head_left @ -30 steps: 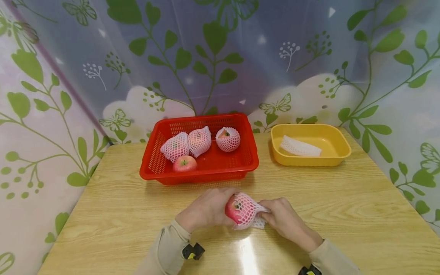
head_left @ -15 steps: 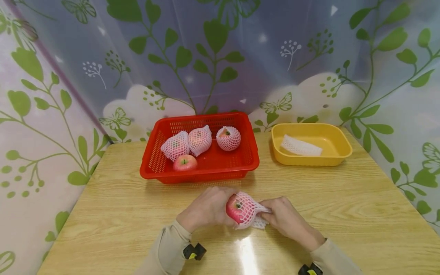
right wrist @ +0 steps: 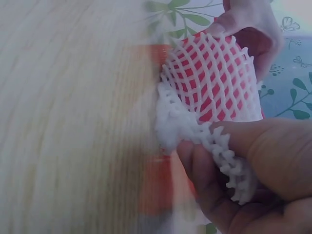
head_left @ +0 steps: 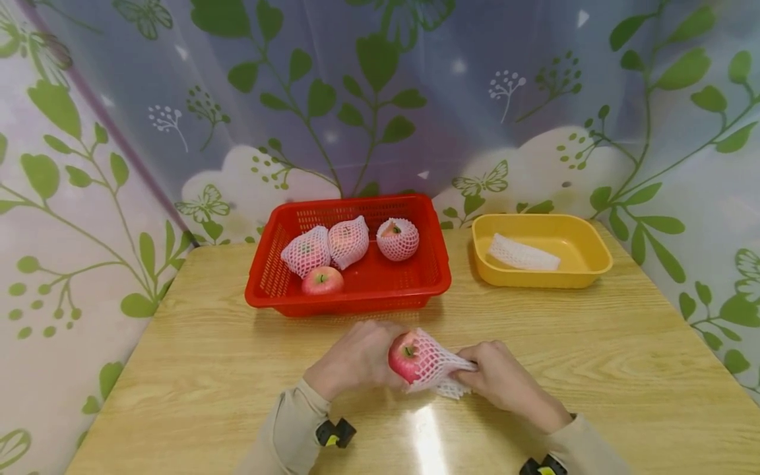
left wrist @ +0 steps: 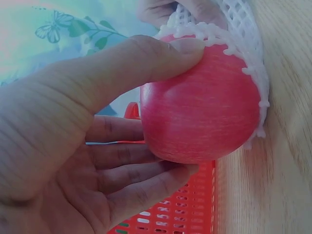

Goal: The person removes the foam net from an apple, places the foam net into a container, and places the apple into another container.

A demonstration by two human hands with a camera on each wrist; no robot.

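Observation:
My left hand [head_left: 363,356] grips a red apple [left wrist: 200,107] just above the table, thumb on top and fingers curled beneath. A white foam net sleeve [head_left: 436,359] covers the apple's right part, while its left part and stem are bare in the head view. My right hand [head_left: 500,376] pinches the gathered end of that sleeve between thumb and fingers. The right wrist view shows the stretched mesh [right wrist: 209,78] over the apple and the bunched end passing through the right hand.
Behind the hands stands a red basket [head_left: 350,306] with several apples, one bare apple [head_left: 322,282] and the others in foam nets. A yellow tray [head_left: 543,278] at the back right holds a flattened white foam net [head_left: 524,253]. A patterned cloth [head_left: 380,99] hangs behind the table.
My right hand has moved slightly right, drawing the foam net with it. More of the apple is bare around its stem. The left hand stays about where it was.

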